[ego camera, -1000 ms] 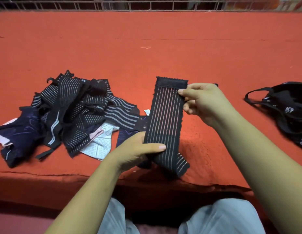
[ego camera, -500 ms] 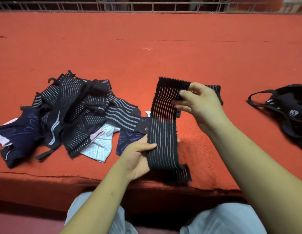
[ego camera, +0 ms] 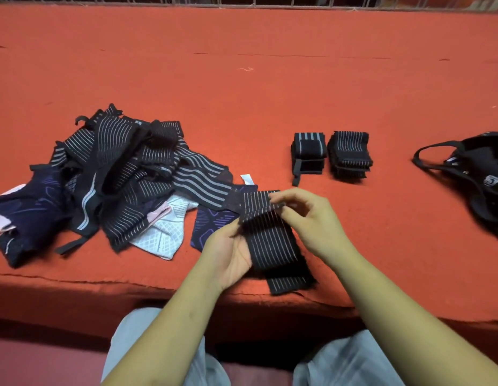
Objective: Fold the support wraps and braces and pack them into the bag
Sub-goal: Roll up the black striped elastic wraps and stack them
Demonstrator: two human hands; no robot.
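Unfolded pile of wraps and braces [ego camera: 108,185] far left of striped wrap [ego camera: 272,240]. Left hand [ego camera: 228,252] cups wrap's left edge from beneath, half open. Right hand [ego camera: 311,221] pinches wrap's top fold. Two folded wraps [ego camera: 331,154] beyond wrap, on red cloth [ego camera: 242,93]. Bag [ego camera: 476,174] far right of wrap.
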